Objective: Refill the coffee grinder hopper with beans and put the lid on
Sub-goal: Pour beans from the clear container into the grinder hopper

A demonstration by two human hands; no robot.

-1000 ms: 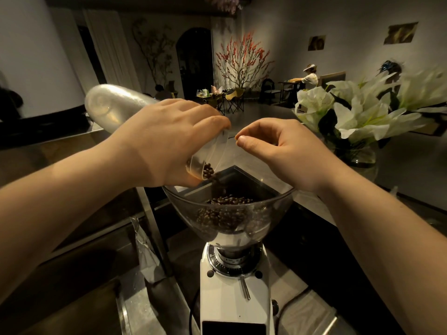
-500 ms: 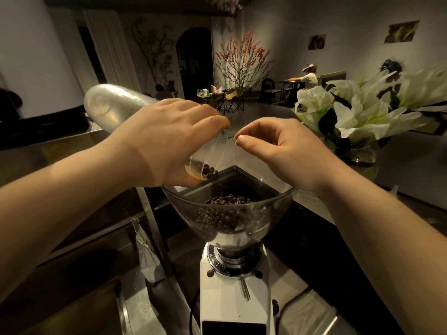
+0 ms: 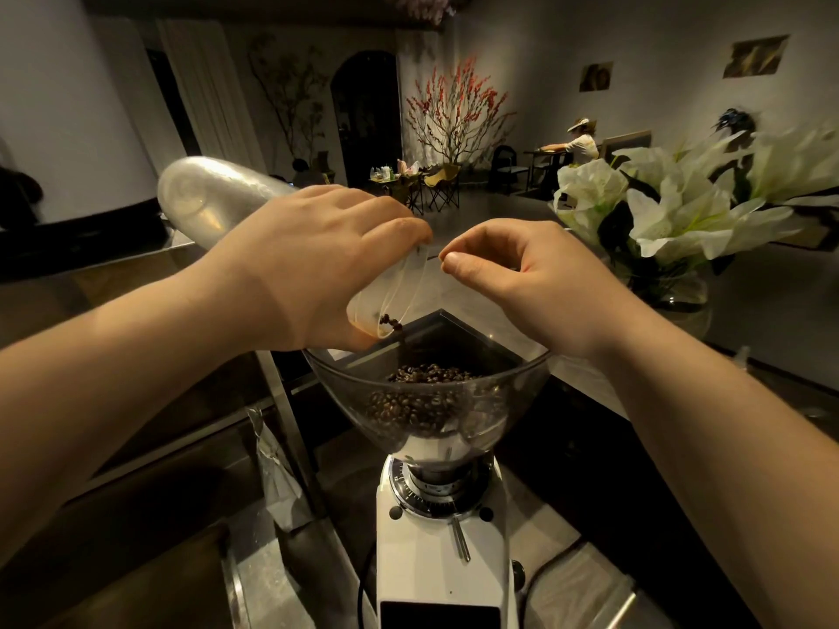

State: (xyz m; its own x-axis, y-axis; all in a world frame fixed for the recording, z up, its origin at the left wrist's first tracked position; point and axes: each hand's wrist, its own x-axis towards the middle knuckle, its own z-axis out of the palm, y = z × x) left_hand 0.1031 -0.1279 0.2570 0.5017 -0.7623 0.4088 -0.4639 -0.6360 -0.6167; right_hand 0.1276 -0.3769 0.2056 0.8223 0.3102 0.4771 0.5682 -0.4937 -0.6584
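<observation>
Little had moved since the earlier frames: both hands stayed where they were above the hopper (image 3: 426, 401), and only the trickle of beans (image 3: 391, 320) at the bag's mouth had thinned to a last few. The left hand (image 3: 313, 265) gripped the bag (image 3: 213, 199), its fingers curled over the clear plastic near the mouth, with the silvery closed end tilted up and away to the left and the mouth aimed down over the hopper's left rim. A few beans sat at the lip of the mouth. The right hand (image 3: 535, 279) hovered just beside the bag's mouth, thumb and forefinger pinched together at the plastic's edge; whether they really held that edge I could not tell. Below, the hopper stood open on top of the white grinder (image 3: 442, 556), and a heap of dark beans filled its lower half. No lid showed on it. The grinder stood on the dark counter (image 3: 635, 515), a thin lever hanging down its front under the dial collar. White lilies (image 3: 672, 206) in a glass vase stood to the right, behind the right wrist.
</observation>
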